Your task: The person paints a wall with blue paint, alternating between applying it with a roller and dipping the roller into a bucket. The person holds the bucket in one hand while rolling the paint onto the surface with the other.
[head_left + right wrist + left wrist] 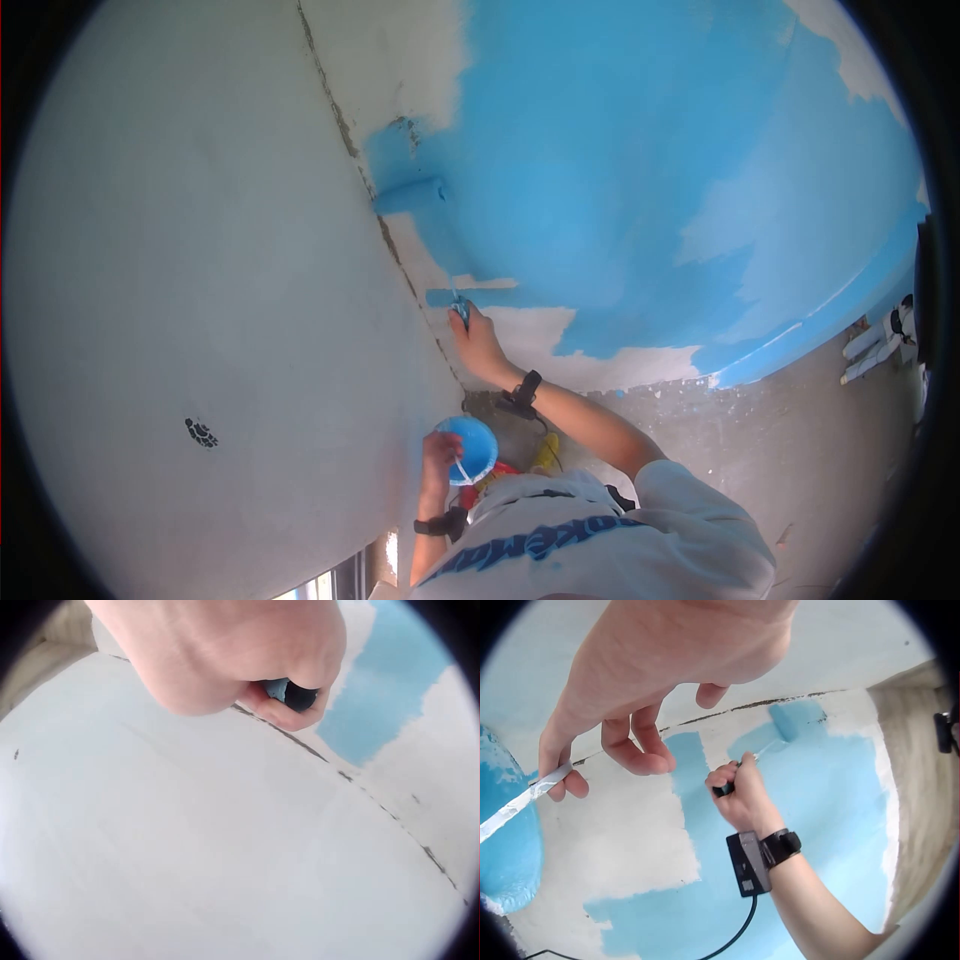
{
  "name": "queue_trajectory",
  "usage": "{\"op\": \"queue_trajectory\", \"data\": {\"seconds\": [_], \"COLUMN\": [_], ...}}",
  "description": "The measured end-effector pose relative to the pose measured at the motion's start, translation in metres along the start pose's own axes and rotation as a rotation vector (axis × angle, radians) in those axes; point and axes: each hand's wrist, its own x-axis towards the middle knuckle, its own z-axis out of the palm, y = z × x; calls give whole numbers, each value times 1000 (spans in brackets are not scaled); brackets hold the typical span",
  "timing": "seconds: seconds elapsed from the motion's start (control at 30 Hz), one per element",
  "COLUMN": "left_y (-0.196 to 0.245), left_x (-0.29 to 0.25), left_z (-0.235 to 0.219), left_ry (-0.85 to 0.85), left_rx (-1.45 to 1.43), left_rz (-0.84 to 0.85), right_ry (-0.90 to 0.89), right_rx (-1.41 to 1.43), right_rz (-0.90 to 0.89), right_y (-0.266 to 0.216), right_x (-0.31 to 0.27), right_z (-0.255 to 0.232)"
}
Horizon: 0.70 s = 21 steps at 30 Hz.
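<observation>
My right hand (480, 345) grips the handle of a paint roller (410, 194), its fingers curled round the dark grip (300, 697). The blue-coated roller lies against the wall right beside the cracked corner seam, above the hand in the head view. Lower down, my left hand (437, 462) holds a bucket (478, 450) of blue paint by its pale strap-like handle (526, 801). In the left wrist view the handle is hooked by a curled finger while the other fingers hang loosely below the palm.
Blue paint (600, 180) covers much of the wall, with white patches along its lower and left edges. A pale plain wall (200, 300) meets it at the cracked seam. Yellow and red things lie on the grey floor (740, 430) behind the bucket. White objects (875, 345) stand far right.
</observation>
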Motion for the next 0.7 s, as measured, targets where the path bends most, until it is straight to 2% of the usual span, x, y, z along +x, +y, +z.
{"op": "queue_trajectory", "data": {"seconds": [0.03,0.27,0.33,0.47,0.57,0.67,0.7], "left_y": [2,11,16,14,17,15,16], "left_x": [-1,-5,-8,-3,-7,-6,-6], "left_z": [2,7,10,11,10,3,6], "left_ry": [4,-21,-16,-12,-10,-98,-58], "left_rx": [1,13,19,41,35,-11,7], "left_rz": [4,1,-1,0,-19,-26,-24], "right_ry": [-16,5,33,54,26,-14,10], "right_rx": [-41,-129,-122,-234,-105,75,51], "right_rz": [64,132,229,234,312,360,214], "right_y": [11,82,102,121,106,72,69], "right_x": [-9,-69,-85,-103,-104,-81,-70], "right_z": [-3,-24,-25,-27,-26,-24,-21]}}
